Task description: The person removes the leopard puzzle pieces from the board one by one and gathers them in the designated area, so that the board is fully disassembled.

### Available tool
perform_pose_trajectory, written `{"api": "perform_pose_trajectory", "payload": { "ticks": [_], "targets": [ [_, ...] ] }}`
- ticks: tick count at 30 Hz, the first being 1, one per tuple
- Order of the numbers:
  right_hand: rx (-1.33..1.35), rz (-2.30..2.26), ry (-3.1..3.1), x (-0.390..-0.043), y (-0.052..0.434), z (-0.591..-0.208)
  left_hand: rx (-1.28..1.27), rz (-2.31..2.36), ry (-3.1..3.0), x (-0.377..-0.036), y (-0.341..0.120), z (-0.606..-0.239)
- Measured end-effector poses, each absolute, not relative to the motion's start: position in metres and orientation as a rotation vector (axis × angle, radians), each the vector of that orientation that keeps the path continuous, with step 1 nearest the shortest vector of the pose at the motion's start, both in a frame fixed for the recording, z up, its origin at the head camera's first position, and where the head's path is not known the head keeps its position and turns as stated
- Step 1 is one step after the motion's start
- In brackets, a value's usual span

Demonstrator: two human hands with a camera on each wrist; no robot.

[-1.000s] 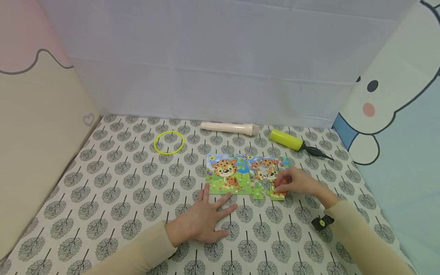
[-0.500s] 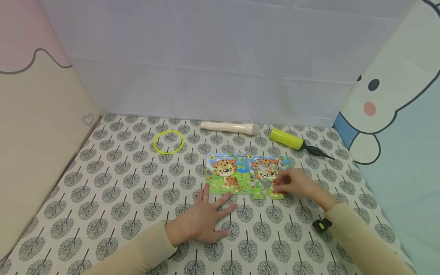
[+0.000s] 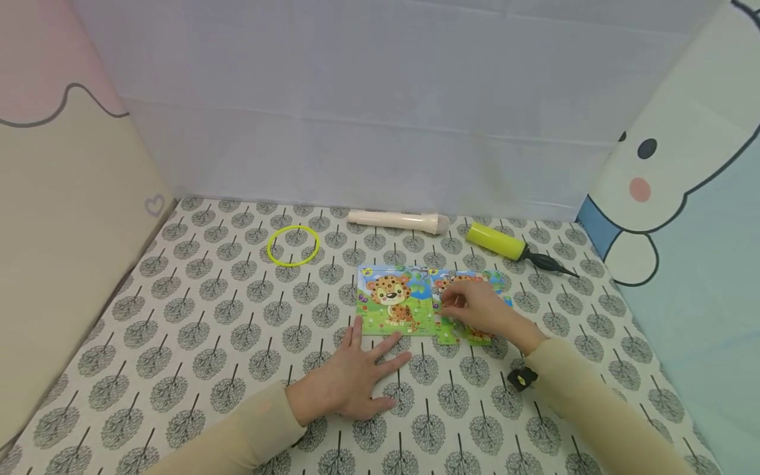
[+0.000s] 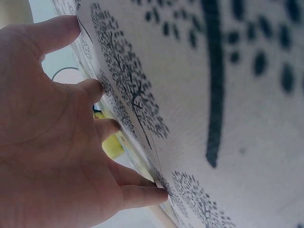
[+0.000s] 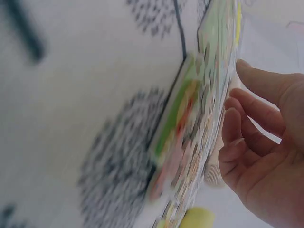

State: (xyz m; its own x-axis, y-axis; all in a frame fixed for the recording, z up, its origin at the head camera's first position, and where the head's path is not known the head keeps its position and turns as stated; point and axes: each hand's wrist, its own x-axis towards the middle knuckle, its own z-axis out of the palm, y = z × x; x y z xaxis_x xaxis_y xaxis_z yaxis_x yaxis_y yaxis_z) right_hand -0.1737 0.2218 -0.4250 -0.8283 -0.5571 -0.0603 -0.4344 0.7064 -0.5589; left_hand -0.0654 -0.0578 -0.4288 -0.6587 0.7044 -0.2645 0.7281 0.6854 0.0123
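Observation:
In the head view my left hand [image 3: 359,382] rests on the patterned cloth with its fingers spread. Two of its fingertips reach the lower edge of a square leopard picture board [image 3: 394,300]. To the right of that board lies a partly assembled jigsaw puzzle [image 3: 479,338] with the same leopard picture. My right hand [image 3: 475,307] is over its left part and hides much of it. Seen from the right wrist, the right hand [image 5: 270,137] has bent fingers, thumb and forefinger apart, and no piece shows between them. The puzzle's edge [image 5: 178,114] appears beside the fingertips.
Behind the board lies a white microphone-shaped tube [image 3: 398,221]. A yellow hand pump [image 3: 495,242] with a black nozzle is at the back right, a yellow ring [image 3: 293,245] at the back left. Fabric-covered walls [image 3: 380,119] stand at the back and both sides.
My right hand has moved left across the puzzle, from its lower right part to its left part, uncovering pieces at the right. The left hand has stayed in place.

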Motion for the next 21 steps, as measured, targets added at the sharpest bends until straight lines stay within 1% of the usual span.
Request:
{"api": "perform_pose_trajectory", "payload": {
  "ticks": [7,11,21],
  "targets": [
    [-0.853,-0.653,2.741,-0.178,0.188,-0.427,1.151,-0.138,2.649,-0.066,-0.058,-0.431],
    [-0.828,-0.552,2.742,-0.179,0.179,-0.430,1.143,-0.133,2.639,-0.066,-0.057,-0.431],
    [-0.790,-0.662,2.646,-0.184,0.173,-0.429,1.134,-0.148,2.634,-0.067,-0.057,-0.430]
  ]
}}
